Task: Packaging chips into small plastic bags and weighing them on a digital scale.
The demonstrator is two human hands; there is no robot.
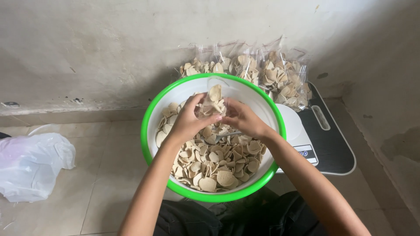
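While both hands grasp the small clear plastic bag (213, 102), half filled with pale round raw crackers, the left hand (189, 120) pinches one side of its mouth and the right hand (242, 118) pinches the other, holding it just above the wide white bowl with a bright green rim (148, 109). That thin film looks slippery; if either pinch loosens, the mouth could fold and crackers tip out. Most would land on the heap of loose crackers (214, 164) below, yet some near the far rim could skip onto the tiled floor (105, 175). A metal spoon (225, 135) lies half buried under the hands. Filled bags (262, 74) lean against the wall beside the white and black scale (326, 140), and a nudge could topple them.
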